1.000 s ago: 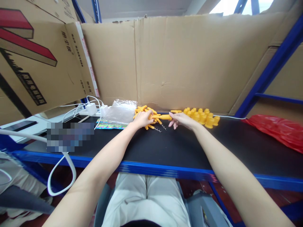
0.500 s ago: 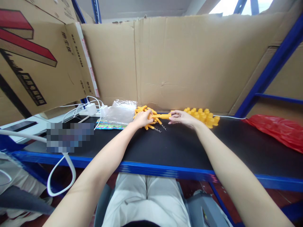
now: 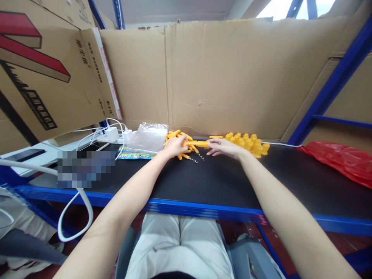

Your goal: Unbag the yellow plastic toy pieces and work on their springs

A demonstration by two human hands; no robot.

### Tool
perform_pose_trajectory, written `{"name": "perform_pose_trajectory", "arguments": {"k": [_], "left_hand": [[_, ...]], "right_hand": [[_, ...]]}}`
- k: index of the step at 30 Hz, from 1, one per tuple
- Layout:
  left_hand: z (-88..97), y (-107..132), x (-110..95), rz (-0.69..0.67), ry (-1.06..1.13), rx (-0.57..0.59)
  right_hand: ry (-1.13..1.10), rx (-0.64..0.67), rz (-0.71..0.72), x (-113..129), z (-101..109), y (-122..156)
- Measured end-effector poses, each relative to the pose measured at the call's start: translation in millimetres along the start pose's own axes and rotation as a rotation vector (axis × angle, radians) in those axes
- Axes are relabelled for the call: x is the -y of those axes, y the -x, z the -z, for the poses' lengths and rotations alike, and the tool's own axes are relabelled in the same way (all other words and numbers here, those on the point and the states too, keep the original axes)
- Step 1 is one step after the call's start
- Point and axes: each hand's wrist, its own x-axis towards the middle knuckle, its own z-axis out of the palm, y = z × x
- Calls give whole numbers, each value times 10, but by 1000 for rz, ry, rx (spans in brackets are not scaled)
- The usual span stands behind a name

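Note:
My left hand [image 3: 175, 146] is closed around one end of a yellow plastic corkscrew [image 3: 199, 143], which lies level above the black tabletop [image 3: 221, 178]. My right hand [image 3: 222, 146] pinches its other end between thumb and fingers, the lower fingers loosely stretched. Under and behind my left hand lies a pile of yellow corkscrews [image 3: 173, 134]. Two bare metal spirals [image 3: 193, 159] stick out of it toward me. Just right of my right hand stand several yellow bottle-shaped pieces [image 3: 252, 145] in rows. Behind its fingers lies a single yellow piece [image 3: 216, 136].
Clear plastic bags [image 3: 148, 137] lie over a colourful packet [image 3: 133, 153] left of the pile. Farther left are white chargers [image 3: 112, 134] with cables. A red plastic bag [image 3: 340, 161] lies at right. Cardboard [image 3: 232, 77] walls the back; a blue rail [image 3: 203, 208] edges the front.
My right hand has shifted slightly left along the yellow corkscrew, and the visible length between my hands looks shorter. The yellow piece behind my right fingers now shows more clearly. My left hand stays put.

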Motion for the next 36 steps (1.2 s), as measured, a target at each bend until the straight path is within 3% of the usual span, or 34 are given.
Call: {"name": "perform_pose_trajectory", "arguments": {"k": [5, 15, 27, 36], "left_hand": [[3, 11, -15, -10, 11, -10], [12, 21, -22, -30, -4, -9], [5, 16, -24, -40, -10, -5], [32, 40, -70, -24, -19, 0]], "right_hand": [[26, 11, 71, 23, 11, 22], [5, 40, -53, 23, -81, -22], [37, 2, -85, -9, -76, -59], [99, 17, 63, 41, -27, 37]]}}
